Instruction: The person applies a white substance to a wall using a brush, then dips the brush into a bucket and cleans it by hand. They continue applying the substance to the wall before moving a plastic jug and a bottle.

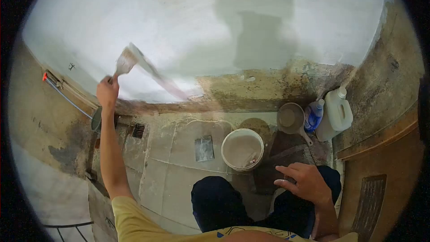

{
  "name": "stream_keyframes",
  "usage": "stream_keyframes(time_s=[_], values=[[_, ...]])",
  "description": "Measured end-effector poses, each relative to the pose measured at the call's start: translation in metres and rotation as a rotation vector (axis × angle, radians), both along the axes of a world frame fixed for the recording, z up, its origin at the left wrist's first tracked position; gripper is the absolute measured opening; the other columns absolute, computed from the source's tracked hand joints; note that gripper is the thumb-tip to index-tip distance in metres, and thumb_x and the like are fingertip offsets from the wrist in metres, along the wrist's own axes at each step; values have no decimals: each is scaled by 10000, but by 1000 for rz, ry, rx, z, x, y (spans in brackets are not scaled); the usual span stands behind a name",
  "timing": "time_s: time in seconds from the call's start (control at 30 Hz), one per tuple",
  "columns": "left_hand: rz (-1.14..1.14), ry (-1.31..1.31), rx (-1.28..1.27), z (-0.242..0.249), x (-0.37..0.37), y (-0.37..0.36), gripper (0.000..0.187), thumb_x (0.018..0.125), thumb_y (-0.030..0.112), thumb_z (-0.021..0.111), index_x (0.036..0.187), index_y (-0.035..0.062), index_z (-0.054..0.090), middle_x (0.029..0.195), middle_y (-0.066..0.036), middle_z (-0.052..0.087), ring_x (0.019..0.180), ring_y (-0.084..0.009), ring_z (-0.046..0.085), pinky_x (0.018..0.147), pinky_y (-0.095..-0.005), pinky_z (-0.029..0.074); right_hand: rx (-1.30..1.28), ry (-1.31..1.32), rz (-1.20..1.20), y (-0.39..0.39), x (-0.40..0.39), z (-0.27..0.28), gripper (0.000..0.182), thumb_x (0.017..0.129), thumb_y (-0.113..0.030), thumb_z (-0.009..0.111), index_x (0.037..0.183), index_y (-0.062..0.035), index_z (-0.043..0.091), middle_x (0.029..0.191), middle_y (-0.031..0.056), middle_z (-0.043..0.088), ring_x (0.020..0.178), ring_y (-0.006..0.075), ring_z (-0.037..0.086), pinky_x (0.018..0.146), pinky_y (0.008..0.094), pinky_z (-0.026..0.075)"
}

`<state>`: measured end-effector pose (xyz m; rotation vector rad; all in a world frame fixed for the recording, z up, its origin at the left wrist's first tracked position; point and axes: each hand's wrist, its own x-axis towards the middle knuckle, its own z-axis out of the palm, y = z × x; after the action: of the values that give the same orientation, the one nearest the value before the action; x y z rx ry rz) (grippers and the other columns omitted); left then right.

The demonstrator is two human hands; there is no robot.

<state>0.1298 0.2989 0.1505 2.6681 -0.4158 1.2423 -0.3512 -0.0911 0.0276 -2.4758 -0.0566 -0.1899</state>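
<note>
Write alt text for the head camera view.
A person's left hand holds a wide, pale, brush-like tool at a white-coated wall, brown-stained below. The empty right hand hovers near dark-trousered knees, beside a round white bucket on greyish floor tiles.

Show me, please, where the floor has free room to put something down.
Bare tiled floor lies between the black slotted drain and the flat grey rectangular plate; another patch lies left of the dark-trousered left knee. Crowded: the right side, with a brown round pan, blue plastic bottle and white plastic jug.

The bucket [242, 169] looks plastic, the lower wall [233, 90] rough.
</note>
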Motion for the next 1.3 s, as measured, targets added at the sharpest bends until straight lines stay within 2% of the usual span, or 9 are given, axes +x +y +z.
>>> stream_keyframes(time_s=[0.17,0.33,0.4,0.5,0.67,0.9,1.1,1.17,1.3], values=[[9,61,-13,-22,-40,-6,336,896,327,655,776,13,672,670,-172,643,621,-384,617,572,-434,464,25,1,6,0,-6,3,399,853,-363,707,1088,-42,675,814,122,662,702,271,656,613,381,539],[-543,262,-110,-38,-91,-122,319,894,311,673,740,32,667,636,-163,618,539,-313,565,530,-392,436,-15,-4,20,5,-11,6,399,845,-352,716,1085,-35,675,800,118,653,697,266,650,610,379,536],[-624,194,57,-55,-106,-173,348,879,317,693,672,49,613,625,-122,599,563,-300,573,529,-399,438,-29,-33,-17,9,-15,6,400,791,-324,769,1104,-89,685,743,66,621,667,236,630,595,360,512],[-869,203,196,-62,-163,-234,271,889,277,672,760,39,653,698,-129,629,616,-298,634,564,-401,498,-12,-33,-36,13,-22,9,408,791,-320,766,1119,-94,679,751,68,618,674,241,629,599,365,510],[-1027,269,454,-69,-226,-263,231,893,266,636,809,55,594,698,-129,596,682,-332,619,581,-445,486,16,0,-39,17,-33,10,310,781,-241,768,1049,-97,706,845,69,667,751,243,655,654,352,538],[-937,383,408,-83,-246,-231,314,903,347,618,805,50,598,713,-139,615,703,-352,624,605,-462,486,85,-69,92,13,-26,3,154,698,-48,760,847,-85,739,899,35,702,805,222,669,704,349,553],[-730,555,397,-130,-204,-212,339,891,362,620,802,37,644,689,-157,647,673,-383,640,603,-508,495,113,-96,209,11,-28,2,127,696,-42,769,803,-93,723,884,35,705,792,204,669,674,342,547],[-709,687,252,-133,-197,-212,372,871,382,639,759,28,658,666,-170,650,670,-394,642,623,-513,504,113,-115,182,10,-32,3,125,685,-51,779,789,-94,723,856,36,704,771,207,667,660,343,544],[-676,777,110,-138,-188,-222,439,854,424,664,732,2,671,678,-182,659,664,-371,654,625,-462,508,131,-239,101,15,-35,5,154,605,-67,829,700,-82,709,723,35,683,640,200,632,567,332,493]])
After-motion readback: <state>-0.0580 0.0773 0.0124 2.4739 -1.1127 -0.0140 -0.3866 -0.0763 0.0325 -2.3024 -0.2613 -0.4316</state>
